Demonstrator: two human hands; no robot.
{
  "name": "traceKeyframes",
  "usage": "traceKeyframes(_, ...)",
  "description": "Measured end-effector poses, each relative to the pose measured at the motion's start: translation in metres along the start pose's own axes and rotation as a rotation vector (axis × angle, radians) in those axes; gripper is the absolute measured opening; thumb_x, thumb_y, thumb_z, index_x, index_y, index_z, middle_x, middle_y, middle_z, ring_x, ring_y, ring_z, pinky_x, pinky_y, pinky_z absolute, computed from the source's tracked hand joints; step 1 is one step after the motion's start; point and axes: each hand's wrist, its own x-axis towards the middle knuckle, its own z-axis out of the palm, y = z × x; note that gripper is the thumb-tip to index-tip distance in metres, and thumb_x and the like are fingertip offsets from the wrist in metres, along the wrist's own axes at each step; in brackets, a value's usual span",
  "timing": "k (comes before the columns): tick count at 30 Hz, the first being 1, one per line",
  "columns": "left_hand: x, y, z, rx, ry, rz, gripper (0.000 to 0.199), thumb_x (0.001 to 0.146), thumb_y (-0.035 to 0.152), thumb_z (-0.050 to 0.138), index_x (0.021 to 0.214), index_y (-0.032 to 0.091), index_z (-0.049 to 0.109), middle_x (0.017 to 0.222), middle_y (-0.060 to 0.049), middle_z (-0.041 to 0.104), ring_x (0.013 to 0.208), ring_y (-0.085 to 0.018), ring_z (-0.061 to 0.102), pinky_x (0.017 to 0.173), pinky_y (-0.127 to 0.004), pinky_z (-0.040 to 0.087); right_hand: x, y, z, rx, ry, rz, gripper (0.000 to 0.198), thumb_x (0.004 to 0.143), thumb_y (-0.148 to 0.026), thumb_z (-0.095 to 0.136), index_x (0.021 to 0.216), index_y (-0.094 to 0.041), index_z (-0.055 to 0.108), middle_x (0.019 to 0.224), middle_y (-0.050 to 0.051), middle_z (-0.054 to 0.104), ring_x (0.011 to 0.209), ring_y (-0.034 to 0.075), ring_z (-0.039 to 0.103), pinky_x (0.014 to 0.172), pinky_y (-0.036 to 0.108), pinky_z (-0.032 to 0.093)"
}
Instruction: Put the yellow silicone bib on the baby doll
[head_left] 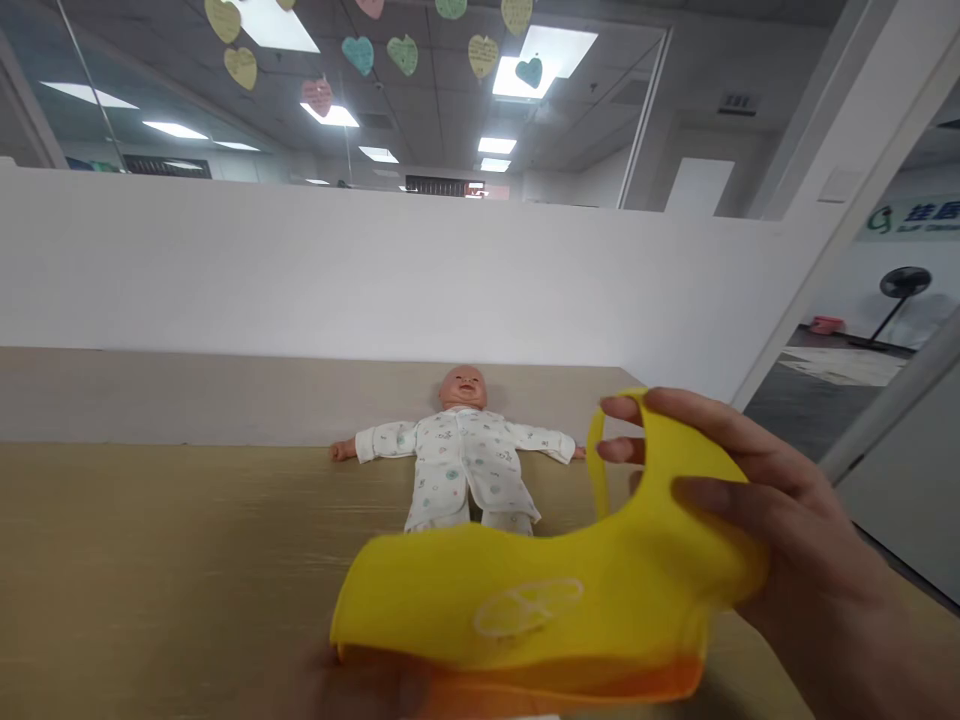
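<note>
The left hand [360,690] is very near, at the bottom edge, and it is blurry. It is at the low left corner of a yellow bib [420,590], but I can't tell how tightly its fingers close. The bib is right in front of the person, up over the table [187,560]. It has a pale round picture on it, and its bottom part is orange. The right hand [795,530] holds the bib near the neck part, with the thumb in front and some fingers poking through the loop.

Behind the bib, a baby doll [465,465] lies face up on the tan table. Its arms stick out to both sides. It has a white top with little pictures on it. The bib hides its lower legs.

Past the doll is a white wall [375,270] with glass on top. Paper hearts [403,55] are up on the glass. Far off on the right, through an opening, there is a black fan [906,282] and a red tub [826,325] on the floor.
</note>
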Motion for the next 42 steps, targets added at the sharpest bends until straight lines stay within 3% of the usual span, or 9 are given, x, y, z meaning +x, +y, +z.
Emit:
traceKeyframes(6,0.035,0.027,-0.021,0.062,0.125,-0.048,0.058,0.060,0.045,0.078,0.111,0.021,0.065,0.112,-0.006,0.068,0.113,-0.032,0.057,0.100,-0.042,0.043,0.045,0.026,0.005,0.024,-0.063,-0.039,0.041,0.068,-0.013,0.058,0.107,-0.023,0.064,0.126,0.002,0.059,0.095,0.020,0.066,0.072,0.030,0.057)
traceKeyframes(13,0.076,0.044,-0.046,-0.110,0.015,0.112,0.047,0.062,0.042,0.077,0.103,0.021,0.068,0.105,-0.005,0.070,0.100,-0.028,0.063,0.084,-0.034,0.050,0.090,0.044,0.013,0.063,-0.060,-0.026,0.047,0.068,-0.017,0.056,0.114,-0.018,0.058,0.123,0.004,0.060,0.108,0.025,0.060,0.093,0.046,0.049)
traceKeyframes(18,0.101,0.074,-0.047,-0.072,-0.074,0.157,0.037,0.062,0.045,0.077,0.082,0.014,0.073,0.081,-0.007,0.073,0.069,-0.019,0.066,0.061,-0.022,0.050,0.113,0.053,0.016,0.125,-0.087,-0.059,0.046,0.065,-0.016,0.060,0.111,-0.020,0.061,0.124,0.006,0.059,0.111,0.028,0.058,0.097,0.048,0.046)
traceKeyframes(22,0.129,0.086,-0.047,-0.020,0.016,0.185,0.030,0.073,0.041,0.069,0.085,0.014,0.072,0.088,-0.008,0.073,0.070,-0.017,0.066,0.062,-0.022,0.051,0.130,0.063,0.016,0.165,-0.066,-0.074,0.044,0.066,-0.015,0.058,0.110,-0.021,0.060,0.124,0.006,0.058,0.113,0.027,0.056,0.096,0.046,0.046)
traceKeyframes(25,0.152,0.088,-0.048,0.021,0.088,0.222,0.032,0.073,0.040,0.069,0.091,0.014,0.072,0.095,-0.009,0.072,0.078,-0.020,0.067,0.066,-0.024,0.052,0.147,0.073,0.012,0.148,-0.033,-0.067,0.045,0.065,-0.015,0.058,0.110,-0.020,0.058,0.123,0.005,0.058,0.113,0.026,0.055,0.097,0.044,0.046)
traceKeyframes(29,0.185,0.087,-0.052,0.066,0.071,0.256,0.030,0.070,0.032,0.072,0.094,0.013,0.071,0.100,-0.010,0.071,0.086,-0.022,0.067,0.074,-0.026,0.052,0.174,0.096,0.004,0.057,0.008,-0.030,0.058,0.062,-0.017,0.059,0.119,-0.023,0.054,0.134,0.004,0.050,0.119,0.026,0.051,0.099,0.042,0.044)
traceKeyframes(35,0.249,0.076,-0.072,0.125,0.092,0.230,0.029,0.068,0.038,0.071,0.079,0.011,0.069,0.076,-0.008,0.071,0.062,-0.016,0.063,0.058,-0.024,0.048,0.207,0.143,-0.002,-0.266,-0.025,0.075,0.085,0.064,-0.025,0.064,0.142,-0.028,0.031,0.152,0.001,0.024,0.138,0.028,0.024,0.113,0.044,0.023)
traceKeyframes(39,0.288,0.065,-0.088,0.140,0.246,0.128,0.027,0.060,0.032,0.075,0.074,0.011,0.067,0.064,-0.006,0.068,0.055,-0.017,0.062,0.052,-0.026,0.046,0.227,0.178,-0.005,-0.353,-0.063,0.183,0.097,0.065,-0.029,0.063,0.148,-0.021,0.013,0.155,0.002,0.009,0.143,0.023,0.011,0.116,0.041,0.016)
traceKeyframes(42,0.310,0.054,-0.095,0.086,0.343,0.057,0.022,0.058,0.027,0.071,0.073,0.012,0.065,0.064,-0.007,0.069,0.054,-0.020,0.063,0.052,-0.028,0.048,0.240,0.205,-0.009,-0.344,-0.055,0.252,0.100,0.066,-0.031,0.063,0.149,-0.018,0.008,0.156,0.005,0.006,0.143,0.022,0.008,0.116,0.039,0.014)
